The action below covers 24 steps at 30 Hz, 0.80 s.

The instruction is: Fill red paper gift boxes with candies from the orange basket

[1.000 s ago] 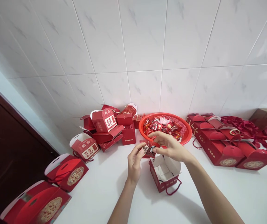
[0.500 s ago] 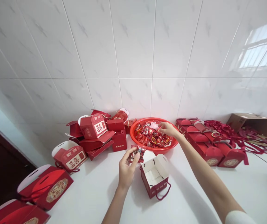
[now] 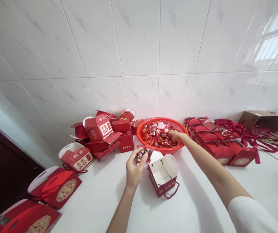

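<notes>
My left hand (image 3: 134, 168) is closed on red-wrapped candies (image 3: 144, 154), pinched between thumb and fingers beside an open gift box (image 3: 158, 184). That box is dark red outside and white inside, with a cord handle hanging on its near side; I see nothing inside it. Reaching into a red plastic basket (image 3: 142, 142), my right hand (image 3: 176, 136) is among the wrapped candies (image 3: 157, 134). Its fingertips are sunk in the pile, so their grip is hidden.
Several red gift boxes (image 3: 68, 191) stand along the left. Flattened and folded boxes (image 3: 105, 142) are heaped behind them. More red boxes (image 3: 211, 144) are grouped right of the basket, near dark red ribbons (image 3: 233, 129) and a cardboard carton (image 3: 257, 119). A tiled wall (image 3: 141, 48) rises behind.
My right hand has moved down from the basket's upper right into the candies. The left hand still holds its candies near the box. The view has shifted slightly.
</notes>
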### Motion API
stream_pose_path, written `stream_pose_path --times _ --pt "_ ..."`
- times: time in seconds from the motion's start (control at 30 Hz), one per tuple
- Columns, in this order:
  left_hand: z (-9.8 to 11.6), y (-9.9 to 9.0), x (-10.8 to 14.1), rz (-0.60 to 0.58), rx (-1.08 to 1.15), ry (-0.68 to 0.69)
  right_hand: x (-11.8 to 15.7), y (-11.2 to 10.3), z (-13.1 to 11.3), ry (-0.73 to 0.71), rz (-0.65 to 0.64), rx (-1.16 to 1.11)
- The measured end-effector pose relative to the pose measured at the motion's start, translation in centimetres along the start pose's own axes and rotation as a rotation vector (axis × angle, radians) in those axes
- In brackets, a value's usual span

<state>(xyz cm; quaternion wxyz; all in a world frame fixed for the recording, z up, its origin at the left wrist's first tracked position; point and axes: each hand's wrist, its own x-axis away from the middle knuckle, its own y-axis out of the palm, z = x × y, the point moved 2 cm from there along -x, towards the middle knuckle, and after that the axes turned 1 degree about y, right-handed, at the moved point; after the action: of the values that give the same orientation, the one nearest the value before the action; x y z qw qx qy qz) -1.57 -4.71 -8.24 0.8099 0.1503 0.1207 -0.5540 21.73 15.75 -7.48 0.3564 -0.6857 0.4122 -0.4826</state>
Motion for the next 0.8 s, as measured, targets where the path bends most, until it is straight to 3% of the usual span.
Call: stream_pose_path --times 0.23,0.47,0.8 --pt "0.1 0.0 0.1 0.005 0.014 0.001 0.6 -1.2 0.4 -0.126 0.199 -0.348" --pt "0.2 0.1 0.2 -0.007 0.008 0.019 2.2 -1.4 0.6 -0.192 0.280 -0.681" --pt "-0.2 0.2 0.2 -0.012 -0.005 0.025 3.9 -1.6 0.4 -0.267 0.296 -0.774"
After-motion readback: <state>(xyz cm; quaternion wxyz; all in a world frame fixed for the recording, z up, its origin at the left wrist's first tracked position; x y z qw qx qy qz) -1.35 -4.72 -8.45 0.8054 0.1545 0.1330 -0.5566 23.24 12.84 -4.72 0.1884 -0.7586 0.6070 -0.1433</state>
